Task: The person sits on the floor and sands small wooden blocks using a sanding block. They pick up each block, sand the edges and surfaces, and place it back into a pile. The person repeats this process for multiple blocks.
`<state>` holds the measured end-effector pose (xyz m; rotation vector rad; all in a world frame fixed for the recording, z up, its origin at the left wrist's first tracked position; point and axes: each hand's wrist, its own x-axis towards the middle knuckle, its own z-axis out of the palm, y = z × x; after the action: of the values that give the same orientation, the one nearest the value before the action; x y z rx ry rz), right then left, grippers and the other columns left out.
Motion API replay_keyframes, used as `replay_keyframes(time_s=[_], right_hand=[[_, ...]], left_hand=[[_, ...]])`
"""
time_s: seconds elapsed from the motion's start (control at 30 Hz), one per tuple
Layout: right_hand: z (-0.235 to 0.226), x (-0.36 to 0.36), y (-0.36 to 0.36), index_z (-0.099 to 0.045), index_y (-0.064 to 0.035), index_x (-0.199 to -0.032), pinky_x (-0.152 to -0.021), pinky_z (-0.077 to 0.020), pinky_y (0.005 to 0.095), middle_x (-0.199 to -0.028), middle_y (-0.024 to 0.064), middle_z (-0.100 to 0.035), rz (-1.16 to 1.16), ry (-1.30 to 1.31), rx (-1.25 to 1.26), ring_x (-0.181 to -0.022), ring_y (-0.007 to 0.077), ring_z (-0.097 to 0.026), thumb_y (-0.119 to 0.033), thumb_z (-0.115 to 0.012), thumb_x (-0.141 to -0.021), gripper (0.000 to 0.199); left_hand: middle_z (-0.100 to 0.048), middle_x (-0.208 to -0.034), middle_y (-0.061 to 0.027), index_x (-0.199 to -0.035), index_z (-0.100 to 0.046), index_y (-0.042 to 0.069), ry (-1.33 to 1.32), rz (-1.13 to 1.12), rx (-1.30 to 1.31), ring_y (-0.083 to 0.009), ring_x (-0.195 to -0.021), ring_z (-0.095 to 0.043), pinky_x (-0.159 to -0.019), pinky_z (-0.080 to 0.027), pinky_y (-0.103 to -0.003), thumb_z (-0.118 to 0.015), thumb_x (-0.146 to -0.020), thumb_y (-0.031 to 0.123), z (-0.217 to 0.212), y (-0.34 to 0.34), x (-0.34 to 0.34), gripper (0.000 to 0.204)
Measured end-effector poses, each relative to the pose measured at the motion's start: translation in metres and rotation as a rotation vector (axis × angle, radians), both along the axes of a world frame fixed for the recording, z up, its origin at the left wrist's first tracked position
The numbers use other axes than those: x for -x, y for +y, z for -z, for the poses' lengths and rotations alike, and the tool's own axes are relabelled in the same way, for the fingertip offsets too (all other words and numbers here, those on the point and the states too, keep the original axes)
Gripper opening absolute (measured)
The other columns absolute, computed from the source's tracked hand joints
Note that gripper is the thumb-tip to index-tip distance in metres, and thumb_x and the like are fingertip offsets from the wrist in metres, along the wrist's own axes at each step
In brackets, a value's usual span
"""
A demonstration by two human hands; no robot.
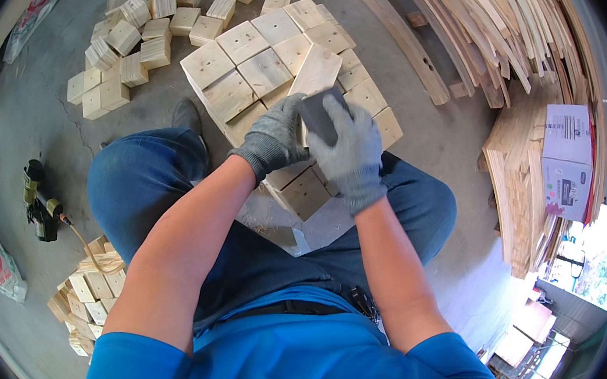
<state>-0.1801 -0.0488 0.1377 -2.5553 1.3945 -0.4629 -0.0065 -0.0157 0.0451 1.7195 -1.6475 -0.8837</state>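
Note:
Both of my hands wear grey knit gloves and meet over a stack of wooden blocks (261,72). My left hand (277,134) is closed around the near end of a pale wooden block (316,68), which lies tilted across the stack. In my right hand (349,146) is a dark grey block (322,117) that looks like a sanding block, with my fingers wrapped over its face. It rests against the near part of the wooden block, and the contact is partly hidden. Several stacked blocks show small dark holes or marks on top.
Loose wooden blocks (147,36) lie on the floor at the far left, with another pile (85,297) at the near left. A nail gun (40,206) with a yellow hose stands beside my left knee. Long planks (463,17) and a carton (568,154) line the right side.

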Motion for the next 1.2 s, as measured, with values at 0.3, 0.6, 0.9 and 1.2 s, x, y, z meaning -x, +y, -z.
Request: replay_keyframes(time_s=[0.3, 0.6, 0.9, 1.2], right_hand=[[-0.015, -0.036, -0.065, -0.067, -0.0172, -0.143, -0.101, -0.0562, 0.0529, -0.129, 0.0252, -0.065, 0.159, 0.135, -0.035, -0.118, 0.0429, -0.067, -0.04, -0.085, -0.084, 0.066], [-0.007, 0.039, 0.056, -0.064, -0.0151, -0.148, -0.104, -0.0501, 0.057, -0.139, 0.0249, -0.058, 0.024, 0.061, -0.041, -0.124, 0.046, -0.06, -0.035, -0.088, -0.082, 0.073], [0.004, 0.01, -0.025, -0.067, -0.0122, -0.144, -0.106, -0.052, 0.055, -0.135, 0.0248, -0.063, 0.078, -0.005, -0.006, -0.123, 0.0449, -0.063, -0.035, -0.086, -0.083, 0.068], [0.018, -0.006, -0.073, -0.074, -0.0116, -0.128, -0.093, -0.0562, 0.0537, -0.115, 0.0244, -0.073, 0.164, -0.139, 0.082, -0.106, 0.0439, -0.071, -0.046, -0.074, -0.094, 0.048]], left_hand=[[-0.054, -0.152, -0.0255, -0.157, -0.044, 0.008, 0.035, -0.014, 0.014, -0.0426, -0.142, -0.054, -0.12, -0.045, -0.046, -0.095, -0.073, 0.053, -0.008, 0.001, 0.002, 0.109], [-0.058, -0.149, -0.0272, -0.156, -0.043, 0.008, 0.034, 0.001, 0.06, -0.0454, -0.138, -0.058, -0.116, -0.048, -0.051, -0.095, -0.07, 0.052, 0.012, -0.004, 0.002, 0.11], [-0.058, -0.148, -0.0242, -0.156, -0.045, 0.009, 0.033, -0.007, -0.026, -0.0421, -0.14, -0.056, -0.118, -0.047, -0.047, -0.096, -0.071, 0.044, -0.01, 0.002, -0.001, 0.105], [-0.063, -0.145, -0.0186, -0.154, -0.046, 0.007, 0.352, 0.024, -0.009, -0.0328, -0.133, -0.063, -0.113, -0.051, -0.042, -0.095, -0.077, 0.03, 0.002, -0.008, 0.007, 0.094]])
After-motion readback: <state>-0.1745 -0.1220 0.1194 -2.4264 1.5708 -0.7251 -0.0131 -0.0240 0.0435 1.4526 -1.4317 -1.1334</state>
